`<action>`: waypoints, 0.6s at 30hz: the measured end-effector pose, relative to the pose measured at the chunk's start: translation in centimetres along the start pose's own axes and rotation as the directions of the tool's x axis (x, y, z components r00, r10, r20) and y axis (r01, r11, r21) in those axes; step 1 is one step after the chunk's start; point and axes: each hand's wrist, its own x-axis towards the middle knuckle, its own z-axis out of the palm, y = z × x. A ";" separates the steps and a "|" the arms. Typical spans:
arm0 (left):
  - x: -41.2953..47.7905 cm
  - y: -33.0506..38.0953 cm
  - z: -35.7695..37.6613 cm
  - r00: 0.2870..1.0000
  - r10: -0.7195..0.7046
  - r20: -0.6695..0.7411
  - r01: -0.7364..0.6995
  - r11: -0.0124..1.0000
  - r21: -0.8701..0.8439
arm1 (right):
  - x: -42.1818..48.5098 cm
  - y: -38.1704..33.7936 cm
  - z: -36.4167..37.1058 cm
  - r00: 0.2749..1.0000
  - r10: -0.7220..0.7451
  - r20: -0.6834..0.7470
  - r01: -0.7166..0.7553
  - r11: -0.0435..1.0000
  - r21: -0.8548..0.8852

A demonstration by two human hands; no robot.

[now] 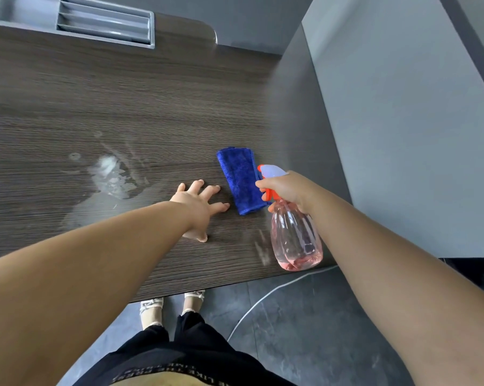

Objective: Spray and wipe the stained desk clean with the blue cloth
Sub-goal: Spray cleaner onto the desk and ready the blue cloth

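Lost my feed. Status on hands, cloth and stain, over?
Left hand open, spread on desk. Right hand grips spray bottle. Cloth lies folded between them. Stain unwiped, nothing over it.

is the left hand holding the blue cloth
No, the left hand lies flat on the desk beside the blue cloth, not touching it.

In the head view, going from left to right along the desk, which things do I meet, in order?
First the white stain → left hand → blue cloth → pink spray bottle.
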 end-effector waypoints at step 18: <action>0.1 0.1 0.2 1.000 -0.010 -0.007 0.010 1.000 -0.005 | -1.1 1.1 2.5 0.998 -0.034 -0.052 0.037 0.998 0.056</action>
